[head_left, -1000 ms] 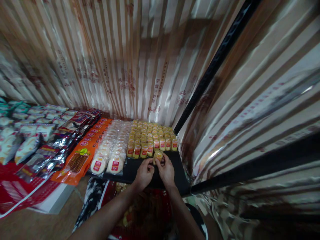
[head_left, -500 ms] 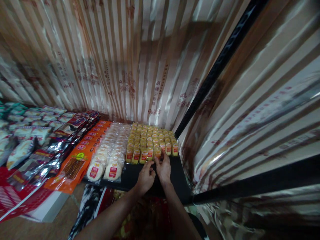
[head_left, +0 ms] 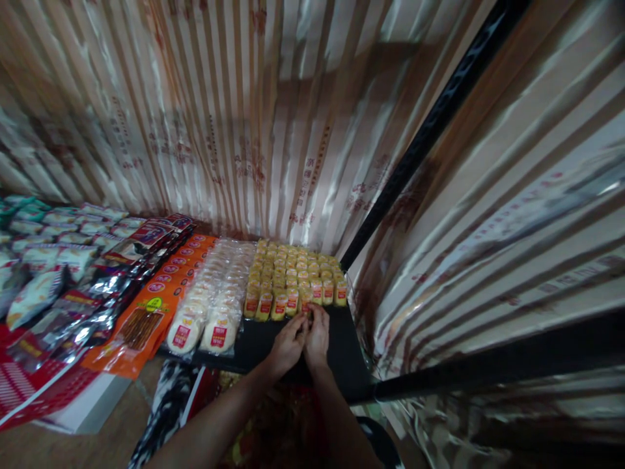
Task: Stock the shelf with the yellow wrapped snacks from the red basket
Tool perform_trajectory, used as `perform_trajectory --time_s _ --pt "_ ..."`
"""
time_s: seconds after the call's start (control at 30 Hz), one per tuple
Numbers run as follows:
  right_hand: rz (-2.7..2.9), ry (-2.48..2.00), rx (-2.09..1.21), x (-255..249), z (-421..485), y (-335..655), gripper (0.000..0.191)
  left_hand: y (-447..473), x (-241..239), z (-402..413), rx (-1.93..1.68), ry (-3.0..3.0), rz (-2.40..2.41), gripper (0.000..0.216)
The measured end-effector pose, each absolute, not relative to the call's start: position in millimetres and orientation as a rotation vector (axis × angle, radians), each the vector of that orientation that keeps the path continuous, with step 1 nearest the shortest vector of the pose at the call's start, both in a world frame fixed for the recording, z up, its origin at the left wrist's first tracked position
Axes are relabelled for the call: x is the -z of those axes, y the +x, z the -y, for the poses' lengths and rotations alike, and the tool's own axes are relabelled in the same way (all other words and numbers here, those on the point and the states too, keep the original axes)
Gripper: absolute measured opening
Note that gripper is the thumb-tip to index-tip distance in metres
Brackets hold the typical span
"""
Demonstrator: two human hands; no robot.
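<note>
Head cam: L hand (head_left: 288, 342) & R hand (head_left: 317, 335) sit tog. over the black shelf (head_left: 344, 348), just in front of the yellow packs (head_left: 293, 280). Fingers on both curl in; can't tell if they grip anything, tips partly hidden. R fingertips are by the bottom of one front-row pack; can't tell if touching. Shelf top shows as a strip betw. packs & front edge, running R of hands to the side edge, nr the black pole (head_left: 415, 156). On L, white crackers (head_left: 218, 333) lie close to front edge, narrowing room; orange bag (head_left: 163, 280) next over.
</note>
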State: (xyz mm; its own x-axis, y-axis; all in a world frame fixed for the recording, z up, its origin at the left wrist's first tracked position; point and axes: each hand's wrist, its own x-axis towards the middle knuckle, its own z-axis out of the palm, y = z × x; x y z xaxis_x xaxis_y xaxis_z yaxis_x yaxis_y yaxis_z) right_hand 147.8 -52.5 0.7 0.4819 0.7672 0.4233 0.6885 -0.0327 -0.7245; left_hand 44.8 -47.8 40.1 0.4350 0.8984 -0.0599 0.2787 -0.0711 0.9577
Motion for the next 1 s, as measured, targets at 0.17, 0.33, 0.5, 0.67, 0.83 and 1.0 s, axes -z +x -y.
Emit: perform_trajectory --time_s 0.17,0.33,0.5,0.67,0.83,1.0 --pt "1.269 -1.785 -0.030 -6 58 145 0.036 42 -37 57 -0.822 1.609 -1.053 0.045" --pt "1.312 -1.819 -0.009 -17 75 135 0.037 30 -41 73 -0.816 1.622 -1.105 0.037" --pt "1.344 -1.815 -0.093 -24 96 113 0.039 10 -45 89 -0.771 1.669 -1.110 0.039" --pt "1.417 -1.694 -0.194 -22 127 88 0.040 -25 -41 115 -0.827 1.683 -0.974 0.038" --pt "1.546 -1.593 -0.325 -8 166 59 0.038 -62 -25 138 -0.713 1.666 -0.951 0.032" --pt "1.725 -1.768 -0.603 32 188 36 0.041 -90 23 143 -0.385 1.636 -1.227 0.034"
